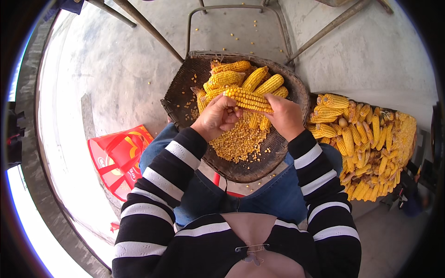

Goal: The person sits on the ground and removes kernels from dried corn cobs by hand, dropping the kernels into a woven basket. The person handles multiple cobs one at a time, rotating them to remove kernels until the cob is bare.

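Note:
An ear of dried yellow corn (pixel 248 99) lies crosswise between my two hands, above a woven basket (pixel 295 83). My right hand (pixel 285 114) grips its right end. At the other end, my left hand (pixel 219 114) has its thumb against the ear and its fingers curled beneath; a loose kernel shows near the fingertips. Gaps run between some kernel rows on the ear. Several more corn ears (pixel 226 79) are piled in the far part of the basket. Nearer to me, a heap of loose kernels (pixel 240 144) covers part of the basket's bottom. The basket sits over my lap.
To the right is a large pile of corn ears (pixel 361 139). A red bag (pixel 120 160) with printing stands on the floor at the left. Beyond the basket are a metal frame (pixel 229 7) and slanting legs (pixel 153 31). Scattered kernels dot the concrete floor (pixel 132 62).

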The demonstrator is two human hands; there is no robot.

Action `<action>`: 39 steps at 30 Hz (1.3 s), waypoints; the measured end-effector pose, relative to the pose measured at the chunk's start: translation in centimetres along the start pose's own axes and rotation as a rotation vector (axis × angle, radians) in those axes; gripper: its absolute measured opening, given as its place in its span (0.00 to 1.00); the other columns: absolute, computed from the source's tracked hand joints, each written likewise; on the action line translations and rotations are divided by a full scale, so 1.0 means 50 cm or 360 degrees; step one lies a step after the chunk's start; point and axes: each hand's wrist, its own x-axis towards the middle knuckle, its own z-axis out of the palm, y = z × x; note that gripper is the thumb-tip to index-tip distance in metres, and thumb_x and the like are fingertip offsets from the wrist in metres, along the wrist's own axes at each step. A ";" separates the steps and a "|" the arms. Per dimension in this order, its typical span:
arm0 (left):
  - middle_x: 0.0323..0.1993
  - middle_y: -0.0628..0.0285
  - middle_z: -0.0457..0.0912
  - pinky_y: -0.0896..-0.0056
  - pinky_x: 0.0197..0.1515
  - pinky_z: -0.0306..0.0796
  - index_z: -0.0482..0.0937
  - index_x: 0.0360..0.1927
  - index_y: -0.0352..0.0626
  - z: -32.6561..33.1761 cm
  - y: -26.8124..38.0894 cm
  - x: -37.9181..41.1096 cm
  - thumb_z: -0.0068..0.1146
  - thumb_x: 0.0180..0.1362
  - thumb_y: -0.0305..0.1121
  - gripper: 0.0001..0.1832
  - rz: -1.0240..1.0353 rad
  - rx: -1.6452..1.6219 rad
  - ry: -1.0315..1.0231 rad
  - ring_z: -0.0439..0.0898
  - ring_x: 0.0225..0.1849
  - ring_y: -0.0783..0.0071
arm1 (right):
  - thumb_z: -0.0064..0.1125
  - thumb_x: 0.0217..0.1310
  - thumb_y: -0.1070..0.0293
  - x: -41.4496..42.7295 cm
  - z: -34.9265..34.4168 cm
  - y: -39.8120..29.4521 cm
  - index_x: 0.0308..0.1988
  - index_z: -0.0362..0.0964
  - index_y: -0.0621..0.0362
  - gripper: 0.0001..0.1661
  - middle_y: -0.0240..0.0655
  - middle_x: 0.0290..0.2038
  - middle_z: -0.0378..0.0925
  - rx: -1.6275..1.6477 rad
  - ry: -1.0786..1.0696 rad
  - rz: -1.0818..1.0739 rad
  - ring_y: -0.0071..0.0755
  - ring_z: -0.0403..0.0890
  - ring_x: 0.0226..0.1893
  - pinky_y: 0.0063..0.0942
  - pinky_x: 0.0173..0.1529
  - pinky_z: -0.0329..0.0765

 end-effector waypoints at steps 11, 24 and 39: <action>0.22 0.64 0.69 0.85 0.11 0.46 0.62 0.31 0.48 0.000 0.000 0.008 0.42 0.54 0.25 0.05 0.0089 -0.0028 0.0102 0.55 0.14 0.86 | 0.67 0.43 0.68 0.001 0.010 -0.016 0.41 0.69 0.60 0.23 0.41 0.31 0.77 -0.0138 -0.0017 0.0066 0.46 0.79 0.32 0.36 0.33 0.75; 0.22 0.61 0.71 0.85 0.11 0.46 0.62 0.33 0.51 -0.005 -0.008 0.015 0.45 0.54 0.25 0.07 0.0113 -0.0059 0.0096 0.56 0.13 0.85 | 0.67 0.42 0.70 0.000 0.024 -0.022 0.41 0.68 0.59 0.22 0.40 0.31 0.76 -0.0114 -0.0039 0.0055 0.45 0.79 0.31 0.36 0.32 0.75; 0.20 0.64 0.69 0.85 0.11 0.45 0.63 0.29 0.50 -0.006 -0.018 0.020 0.45 0.52 0.24 0.07 0.0092 -0.0071 0.0041 0.55 0.12 0.86 | 0.65 0.42 0.71 0.001 0.021 -0.018 0.42 0.65 0.57 0.24 0.39 0.29 0.74 -0.0097 0.0016 -0.0033 0.46 0.78 0.29 0.38 0.31 0.74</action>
